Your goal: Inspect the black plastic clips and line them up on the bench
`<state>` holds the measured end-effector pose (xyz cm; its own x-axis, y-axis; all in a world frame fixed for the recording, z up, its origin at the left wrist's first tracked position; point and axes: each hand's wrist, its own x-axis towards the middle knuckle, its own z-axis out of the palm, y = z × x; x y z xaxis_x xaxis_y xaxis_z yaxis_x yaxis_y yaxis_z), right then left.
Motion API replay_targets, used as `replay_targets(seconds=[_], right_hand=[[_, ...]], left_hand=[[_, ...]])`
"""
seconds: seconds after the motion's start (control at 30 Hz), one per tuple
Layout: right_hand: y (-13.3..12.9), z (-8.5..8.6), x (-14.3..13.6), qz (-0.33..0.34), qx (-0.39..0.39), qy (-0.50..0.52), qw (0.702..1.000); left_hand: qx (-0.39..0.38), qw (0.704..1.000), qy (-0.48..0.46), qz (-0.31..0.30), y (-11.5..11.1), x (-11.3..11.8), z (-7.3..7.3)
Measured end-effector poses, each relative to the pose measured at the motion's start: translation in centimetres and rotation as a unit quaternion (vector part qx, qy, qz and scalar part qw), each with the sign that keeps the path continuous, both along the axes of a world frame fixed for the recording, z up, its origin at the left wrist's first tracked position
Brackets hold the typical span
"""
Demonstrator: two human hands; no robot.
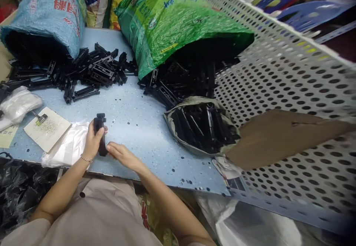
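My left hand (91, 142) is closed around a long black plastic part (102, 147), held upright over the near edge of the table, with its top end sticking out above the fingers. Close by on the right, my right hand (122, 154) has its fingers pressed together, their tips at the part's lower end. Whether anything small sits between those fingertips is hidden. Similar black parts lie in a loose heap (101, 69) farther back. More of them stand packed in an open cloth-lined bag (204, 127) to the right.
Black parts spill from a blue sack (52, 23) and a green sack (178, 23) at the back. A white perforated panel (278, 64) borders the right side, with brown cardboard (280, 138) against it. White plastic bags (66, 146) and a square board (47, 129) lie left on the blue table (144, 123).
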<state>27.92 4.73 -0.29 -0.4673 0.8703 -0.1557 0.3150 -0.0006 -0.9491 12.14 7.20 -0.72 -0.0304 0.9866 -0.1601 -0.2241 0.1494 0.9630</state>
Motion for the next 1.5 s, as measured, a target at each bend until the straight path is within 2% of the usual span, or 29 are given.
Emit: replay_targets(seconds=[0.07, 0.1, 0.13, 0.2, 0.27, 0.33, 0.4, 0.5, 0.6, 0.7, 0.77, 0.83, 0.9, 1.0, 1.07, 1.13, 1.2, 1.27, 1.37, 1.43, 1.5], right_hand=[[4.0, 0.7, 0.2, -0.048, 0.063, -0.052, 0.995], [6.6, 1.1, -0.2, -0.094, 0.116, -0.09, 0.985], [9.5, 1.3, -1.0, -0.113, 0.167, -0.124, 0.971], [15.3, 1.5, -3.4, -0.078, 0.243, -0.188, 0.948], [20.0, 1.3, -6.2, -0.018, 0.27, -0.263, 0.926], [22.6, 0.8, -8.5, 0.025, 0.276, -0.343, 0.897], [23.4, 0.1, -9.7, 0.032, 0.278, -0.398, 0.874], [22.3, -0.5, -9.4, 0.01, 0.27, -0.422, 0.865], [19.9, -0.6, -7.3, -0.012, 0.24, -0.434, 0.869], [15.5, -0.2, -4.9, -0.023, 0.212, -0.441, 0.872], [11.6, 0.3, -3.6, 0.001, 0.222, -0.394, 0.892], [8.1, 0.9, -2.5, 0.045, 0.255, -0.259, 0.931], [5.9, 1.5, -1.8, 0.024, 0.291, -0.166, 0.942], [5.8, 2.4, -1.2, -0.047, 0.347, -0.217, 0.911], [7.0, 2.6, -1.0, -0.029, 0.372, -0.28, 0.885], [8.2, 2.6, -1.0, 0.009, 0.38, -0.313, 0.87], [8.6, 2.5, -0.9, 0.023, 0.374, -0.319, 0.87], [7.8, 2.4, -0.9, 0.019, 0.356, -0.306, 0.883], [4.7, 2.1, -1.0, 0.056, 0.32, -0.265, 0.908], [2.2, 1.7, -1.1, 0.091, 0.273, -0.229, 0.93], [1.0, 1.3, -1.0, 0.105, 0.219, -0.202, 0.949]], left_hand=[[-0.062, 0.997, -0.005, -0.039, -0.1, 0.7, -1.6], [-0.082, 0.994, 0.008, -0.066, -0.3, 1.1, -2.4], [-0.085, 0.991, 0.035, -0.093, -0.6, 1.5, -3.2], [-0.039, 0.984, 0.122, -0.124, -1.5, 2.3, -4.7], [0.036, 0.97, 0.21, -0.12, -2.6, 2.7, -5.9], [0.086, 0.956, 0.263, -0.101, -3.4, 2.5, -6.8], [0.098, 0.951, 0.28, -0.092, -3.7, 1.9, -7.2], [0.073, 0.966, 0.235, -0.079, -3.2, 0.5, -7.0], [0.011, 0.994, 0.106, -0.04, -1.4, -0.4, -5.8], [-0.073, 0.996, -0.041, 0.021, 1.0, -0.8, -4.1], [-0.083, 0.991, -0.092, 0.055, 2.2, -1.0, -3.0], [-0.064, 0.993, -0.079, 0.057, 2.5, -1.2, -2.0], [-0.039, 0.999, -0.018, 0.03, 1.9, -1.6, -1.0], [-0.007, 0.997, 0.069, -0.019, 0.1, -2.0, 0.3], [0.015, 0.993, 0.104, -0.043, -1.0, -2.1, 1.2], [0.043, 0.989, 0.124, -0.062, -1.6, -2.1, 1.8], [0.073, 0.985, 0.139, -0.069, -1.5, -2.2, 2.2], [0.085, 0.983, 0.15, -0.058, -1.1, -2.4, 2.2], [0.05, 0.987, 0.15, -0.028, -0.1, -2.8, 2.1], [0.033, 0.988, 0.149, -0.012, 0.4, -3.2, 1.9], [0.036, 0.985, 0.17, 0.002, 0.8, -3.6, 1.6]])
